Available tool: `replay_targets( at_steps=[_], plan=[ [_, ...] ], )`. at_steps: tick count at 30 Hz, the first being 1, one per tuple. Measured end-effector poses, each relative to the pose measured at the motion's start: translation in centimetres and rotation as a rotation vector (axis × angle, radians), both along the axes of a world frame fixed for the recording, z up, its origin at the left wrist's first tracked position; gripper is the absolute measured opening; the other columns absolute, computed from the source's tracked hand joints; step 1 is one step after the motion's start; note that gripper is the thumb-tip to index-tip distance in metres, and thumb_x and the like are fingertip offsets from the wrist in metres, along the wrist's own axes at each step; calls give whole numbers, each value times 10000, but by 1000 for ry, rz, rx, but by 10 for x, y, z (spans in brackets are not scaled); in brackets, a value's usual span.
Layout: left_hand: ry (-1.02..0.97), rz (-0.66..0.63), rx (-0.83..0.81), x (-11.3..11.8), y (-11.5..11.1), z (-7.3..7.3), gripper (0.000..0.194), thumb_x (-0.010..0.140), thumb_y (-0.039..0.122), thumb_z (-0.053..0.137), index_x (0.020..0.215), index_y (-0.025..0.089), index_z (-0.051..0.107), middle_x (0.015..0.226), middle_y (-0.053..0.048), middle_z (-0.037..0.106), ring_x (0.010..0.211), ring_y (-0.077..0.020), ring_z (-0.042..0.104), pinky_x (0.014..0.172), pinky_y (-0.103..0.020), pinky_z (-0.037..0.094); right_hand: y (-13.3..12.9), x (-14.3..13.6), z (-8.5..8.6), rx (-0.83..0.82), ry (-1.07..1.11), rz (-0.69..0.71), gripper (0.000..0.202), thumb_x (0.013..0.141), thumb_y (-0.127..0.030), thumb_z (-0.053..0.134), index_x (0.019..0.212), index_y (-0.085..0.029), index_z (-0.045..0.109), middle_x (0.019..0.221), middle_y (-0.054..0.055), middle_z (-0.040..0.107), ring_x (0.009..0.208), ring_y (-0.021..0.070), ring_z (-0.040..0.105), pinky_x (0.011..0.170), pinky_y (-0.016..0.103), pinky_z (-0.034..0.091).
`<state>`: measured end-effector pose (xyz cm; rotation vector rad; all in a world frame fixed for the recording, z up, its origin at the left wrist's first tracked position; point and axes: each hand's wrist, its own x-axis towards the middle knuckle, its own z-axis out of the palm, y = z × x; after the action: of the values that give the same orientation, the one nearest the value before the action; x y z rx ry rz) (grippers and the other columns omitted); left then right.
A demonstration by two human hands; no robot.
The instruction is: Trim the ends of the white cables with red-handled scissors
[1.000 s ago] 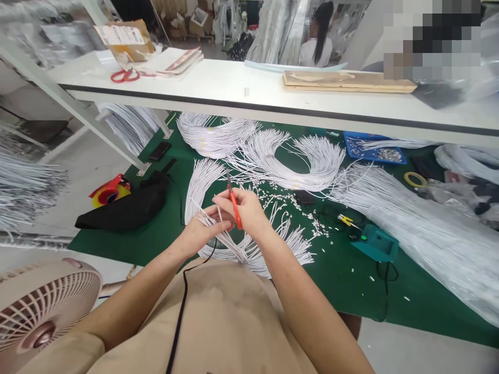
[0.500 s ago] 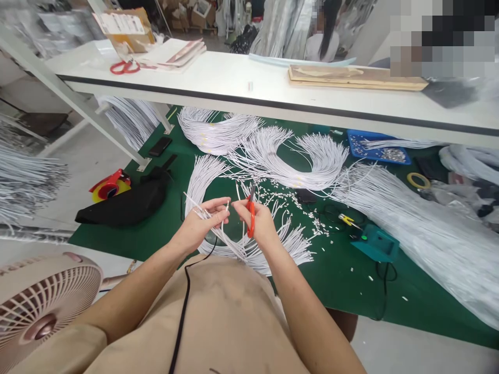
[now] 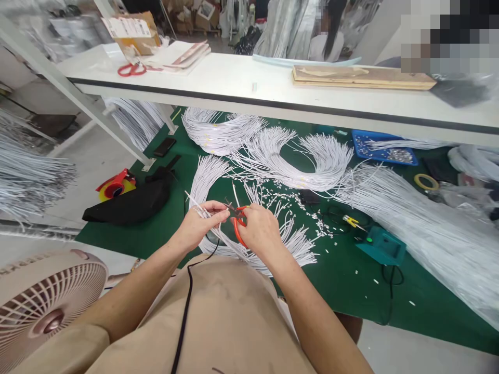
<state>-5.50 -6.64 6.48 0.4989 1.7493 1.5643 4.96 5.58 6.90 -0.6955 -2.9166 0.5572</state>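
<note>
My left hand [image 3: 200, 223] is closed on a few white wires [image 3: 198, 205], pinching a wire end between thumb and fingertips. In my right hand [image 3: 259, 228] are red-handled scissors [image 3: 239, 235], their blades pointing left at the wire end by my left fingertips. Whether the blades touch the wire I cannot tell. Beneath both hands a curved bundle of white wires [image 3: 210, 174] lies on the green mat, its loose ends fanned out to the right. Several small white pieces [image 3: 280, 196] are scattered beyond my right hand.
More wire bundles [image 3: 307, 166] lie behind. A blue tray [image 3: 360, 145] holds small parts. A teal device [image 3: 380, 246] and yellow-handled tool [image 3: 351, 221] are at right, a black pouch [image 3: 128, 208] and tape dispenser [image 3: 115, 186] at left. A white shelf [image 3: 234, 78] spans above; a fan [image 3: 50, 306] stands lower left.
My right hand has turned the scissors from pointing away to pointing left, bringing their blades to the wire end at my left fingertips. My left hand keeps its pinch.
</note>
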Motion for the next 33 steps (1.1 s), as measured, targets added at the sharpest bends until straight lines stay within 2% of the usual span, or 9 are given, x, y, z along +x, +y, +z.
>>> replay_targets(
  at_steps=[8,13,16,19,22,24,26,29,33],
  plan=[
    [62,-12,-32,4,2,7,255,659,369,680,787,157,624,648,-7,580,573,-113,485,538,-236,366,-2,1,4,76,-47,6,258,836,-307,449,728,-164,634,745,82,596,734,199,559,626,306,348],
    [202,-48,-113,4,1,11,209,714,358,613,721,150,638,601,-14,580,569,-124,485,547,-246,369,-5,3,1,104,-31,-6,250,832,-311,454,741,-162,633,749,88,589,750,206,551,629,306,357],
    [200,-41,-124,4,1,12,213,732,352,595,739,145,648,614,-27,600,583,-131,508,553,-248,383,-4,5,-1,57,2,-13,248,820,-330,477,713,-162,625,751,85,588,741,197,545,623,298,355],
    [146,-34,-110,5,1,12,243,724,371,606,786,142,664,649,-41,617,611,-147,539,559,-255,398,3,6,-2,-195,58,-52,236,778,-359,533,659,-171,611,728,54,586,684,166,532,588,274,356],
    [91,-66,-84,6,0,11,290,724,397,608,845,140,667,682,-50,620,629,-152,549,561,-255,404,12,4,0,-619,261,-88,194,751,-349,559,741,-174,640,725,18,584,650,134,522,591,253,383],
    [78,-101,-63,7,0,10,298,739,410,592,853,143,660,687,-47,610,625,-147,542,557,-251,401,16,1,3,-883,388,-32,213,756,-323,550,874,-180,656,739,5,589,653,121,527,628,253,406],
    [81,-139,-44,7,-1,11,280,758,412,573,821,152,653,675,-37,599,613,-138,531,554,-244,395,18,-2,6,-1055,430,43,240,755,-301,548,935,-183,653,743,1,599,675,121,539,669,263,417],
    [89,-182,-35,7,-1,14,254,775,397,556,749,160,641,664,-25,596,602,-127,519,558,-238,388,18,-5,7,-1135,445,79,197,736,-300,573,856,-171,661,725,0,606,711,127,547,715,273,416],
    [86,-168,-65,7,-2,15,229,760,382,582,782,163,647,663,-22,605,624,-131,527,575,-236,388,14,-5,4,-1116,470,26,154,713,-304,595,740,-160,643,702,-6,585,680,117,514,672,250,405]
  ],
)
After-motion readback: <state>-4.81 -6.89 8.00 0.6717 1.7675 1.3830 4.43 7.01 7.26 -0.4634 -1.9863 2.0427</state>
